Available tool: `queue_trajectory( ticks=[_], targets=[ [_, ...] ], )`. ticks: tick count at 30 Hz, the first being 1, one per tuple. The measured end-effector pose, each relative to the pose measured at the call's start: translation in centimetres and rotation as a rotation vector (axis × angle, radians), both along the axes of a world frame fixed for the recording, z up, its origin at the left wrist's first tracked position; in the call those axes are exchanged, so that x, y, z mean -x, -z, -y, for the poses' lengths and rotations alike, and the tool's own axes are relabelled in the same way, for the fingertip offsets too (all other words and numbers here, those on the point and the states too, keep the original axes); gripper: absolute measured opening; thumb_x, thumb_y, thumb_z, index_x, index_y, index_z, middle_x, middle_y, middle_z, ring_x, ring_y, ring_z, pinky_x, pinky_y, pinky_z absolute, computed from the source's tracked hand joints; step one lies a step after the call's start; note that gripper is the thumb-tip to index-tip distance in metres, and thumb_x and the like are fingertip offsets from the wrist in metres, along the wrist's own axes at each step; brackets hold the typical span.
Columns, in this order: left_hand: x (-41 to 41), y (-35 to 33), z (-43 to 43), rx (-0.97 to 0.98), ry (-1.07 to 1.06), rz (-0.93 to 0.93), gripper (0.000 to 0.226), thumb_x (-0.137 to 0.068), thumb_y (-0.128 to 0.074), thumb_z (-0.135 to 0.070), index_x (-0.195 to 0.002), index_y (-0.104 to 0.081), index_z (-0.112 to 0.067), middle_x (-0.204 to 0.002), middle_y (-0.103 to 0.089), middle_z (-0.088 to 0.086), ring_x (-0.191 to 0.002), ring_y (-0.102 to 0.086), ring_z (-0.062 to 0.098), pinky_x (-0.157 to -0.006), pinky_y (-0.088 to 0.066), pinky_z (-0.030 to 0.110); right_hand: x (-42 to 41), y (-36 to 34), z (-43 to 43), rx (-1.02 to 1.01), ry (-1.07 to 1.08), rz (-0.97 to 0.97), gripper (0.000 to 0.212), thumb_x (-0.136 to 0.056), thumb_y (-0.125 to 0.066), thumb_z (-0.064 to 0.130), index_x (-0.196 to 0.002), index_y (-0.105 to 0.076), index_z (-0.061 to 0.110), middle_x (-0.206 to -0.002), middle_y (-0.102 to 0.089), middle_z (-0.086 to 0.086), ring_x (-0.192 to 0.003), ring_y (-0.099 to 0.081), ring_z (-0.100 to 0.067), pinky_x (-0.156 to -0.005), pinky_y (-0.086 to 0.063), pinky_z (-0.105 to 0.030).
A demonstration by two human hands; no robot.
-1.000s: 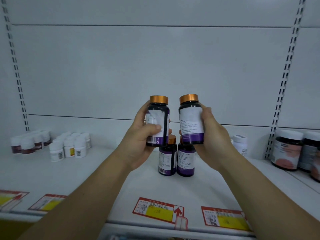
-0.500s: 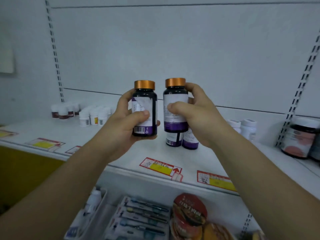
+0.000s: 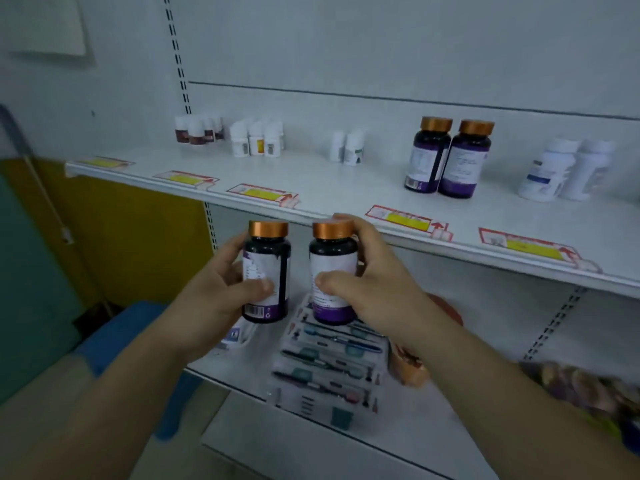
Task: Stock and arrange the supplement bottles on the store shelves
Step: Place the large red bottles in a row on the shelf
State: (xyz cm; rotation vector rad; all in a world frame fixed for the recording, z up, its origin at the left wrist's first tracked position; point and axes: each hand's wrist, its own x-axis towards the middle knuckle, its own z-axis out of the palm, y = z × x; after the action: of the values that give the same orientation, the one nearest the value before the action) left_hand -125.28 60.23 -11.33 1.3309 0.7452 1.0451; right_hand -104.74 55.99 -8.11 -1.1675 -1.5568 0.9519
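Grip of the left hand (image 3: 218,296) is clamped on a dark plastic supplement bottle with a copper screw cap and white-and-purple label (image 3: 266,271), thumb across the label, at centre frame. Grip of the right hand (image 3: 377,289) is clamped on a second matching bottle (image 3: 332,268), thumb on its label, forefinger hooked over the cap. Both bottles are upright, side by side and apart, just below the front edge of the white upper shelf (image 3: 346,192). On that shelf, right of centre, two more matching bottles (image 3: 462,164) stand touching. Farther right stand two larger white bottles (image 3: 550,171). Toward the upper left are clusters of small white bottles (image 3: 256,142) and brown-labelled ones (image 3: 197,131). Red-and-yellow price tags (image 3: 405,218) line the shelf edge. Beneath the hands, on the lower shelf (image 3: 408,431), lie flat clear packs (image 3: 329,358), blurred.
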Motion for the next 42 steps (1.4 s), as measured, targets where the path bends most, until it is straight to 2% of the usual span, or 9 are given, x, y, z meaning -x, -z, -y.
queue_trajectory(
  ticks=[4, 9, 14, 20, 24, 28, 34, 38, 42],
  targets=[
    [4.1, 3.2, -1.3, 0.103, -0.04, -0.079, 0.081, -0.053, -0.079, -0.022, -0.127, -0.05, -0.037, -0.109, -0.069, 0.012, -0.103, -0.065, 0.033, -0.092, -0.047, 0.057, 3.4, 3.7, -1.2, 0.137, 0.004, -0.009, 0.056, -0.08, -0.065, 0.005, -0.109, -0.043, 0.047, -0.1, -0.058, 0.014, -0.088, -0.062, -0.004, -0.073, -0.054, -0.019],
    [8.0, 6.5, -3.9, 0.194, -0.106, -0.158, 0.075, -0.053, -0.079, -0.016, -0.118, -0.052, -0.042, -0.115, -0.065, 0.007, -0.106, -0.063, 0.03, -0.094, -0.048, 0.055, 6.9, 6.9, -4.7, 0.25, 0.049, 0.021, 0.06, -0.078, -0.066, 0.006, -0.123, -0.041, 0.037, -0.106, -0.057, 0.007, -0.098, -0.061, -0.018, -0.085, -0.053, -0.037],
    [11.0, 8.9, -7.2, 0.262, -0.151, -0.215, 0.064, -0.074, -0.073, -0.002, -0.126, -0.048, -0.028, -0.118, -0.061, 0.013, -0.105, -0.062, 0.031, -0.089, -0.051, 0.051, 9.2, 8.5, -8.9, 0.308, 0.059, 0.04, 0.083, -0.078, -0.066, 0.006, -0.139, -0.026, 0.044, -0.11, -0.055, 0.0, -0.088, -0.061, -0.019, -0.069, -0.051, -0.028],
    [12.7, 10.1, -11.3, 0.299, -0.205, -0.261, 0.054, -0.085, -0.063, 0.004, -0.13, -0.045, -0.019, -0.112, -0.064, 0.008, -0.102, -0.063, 0.028, -0.082, -0.054, 0.043, 10.4, 10.7, -14.8, 0.289, 0.088, 0.074, 0.078, -0.076, -0.07, 0.009, -0.137, -0.031, 0.039, -0.115, -0.053, 0.001, -0.094, -0.06, -0.019, -0.083, -0.052, -0.036],
    [13.2, 11.1, -14.0, 0.305, -0.235, -0.301, 0.048, -0.085, -0.061, 0.006, -0.124, -0.047, -0.019, -0.102, -0.063, 0.0, -0.091, -0.063, 0.017, -0.072, -0.053, 0.033, 11.0, 12.8, -18.9, 0.303, 0.056, 0.107, 0.076, -0.076, -0.07, 0.007, -0.136, -0.033, 0.036, -0.118, -0.053, 0.0, -0.098, -0.058, -0.019, -0.081, -0.05, -0.033],
    [14.1, 12.4, -16.8, 0.298, -0.235, -0.401, 0.049, -0.084, -0.062, 0.007, -0.122, -0.047, -0.02, -0.098, -0.062, -0.004, -0.088, -0.06, 0.012, -0.076, -0.05, 0.033, 12.1, 15.0, -21.9, 0.313, 0.051, 0.147, 0.073, -0.076, -0.07, 0.005, -0.134, -0.035, 0.031, -0.117, -0.051, 0.0, -0.1, -0.055, -0.021, -0.08, -0.046, -0.03],
    [15.2, 14.1, -21.1, 0.302, -0.153, -0.441, 0.042, -0.084, -0.059, 0.011, -0.113, -0.051, -0.018, -0.093, -0.063, -0.001, -0.08, -0.062, 0.009, -0.063, -0.053, 0.022, 13.6, 17.1, -24.7, 0.361, 0.135, 0.139, 0.064, -0.077, -0.069, 0.004, -0.122, -0.036, 0.035, -0.111, -0.051, 0.0, -0.089, -0.056, -0.019, -0.069, -0.047, -0.03],
    [16.1, 15.3, -24.1, 0.298, 0.009, -0.514, 0.049, -0.077, -0.071, -0.003, -0.121, -0.055, -0.017, -0.108, -0.065, 0.015, -0.102, -0.063, 0.03, -0.088, -0.053, 0.046, 15.1, 18.2, -25.7, 0.384, 0.263, 0.087, 0.065, -0.076, -0.07, 0.005, -0.124, -0.036, 0.035, -0.116, -0.054, -0.002, -0.097, -0.057, -0.019, -0.077, -0.048, -0.03],
    [17.2, 17.7, -26.6, 0.329, 0.09, -0.537, 0.067, -0.073, -0.076, -0.013, -0.133, -0.048, -0.022, -0.115, -0.064, 0.012, -0.103, -0.064, 0.029, -0.09, -0.052, 0.052, 16.9, 19.1, -25.6, 0.397, 0.385, -0.002, 0.074, -0.076, -0.073, 0.008, -0.134, -0.033, 0.031, -0.112, -0.059, 0.003, -0.096, -0.06, -0.017, -0.079, -0.051, -0.029]
  ],
)
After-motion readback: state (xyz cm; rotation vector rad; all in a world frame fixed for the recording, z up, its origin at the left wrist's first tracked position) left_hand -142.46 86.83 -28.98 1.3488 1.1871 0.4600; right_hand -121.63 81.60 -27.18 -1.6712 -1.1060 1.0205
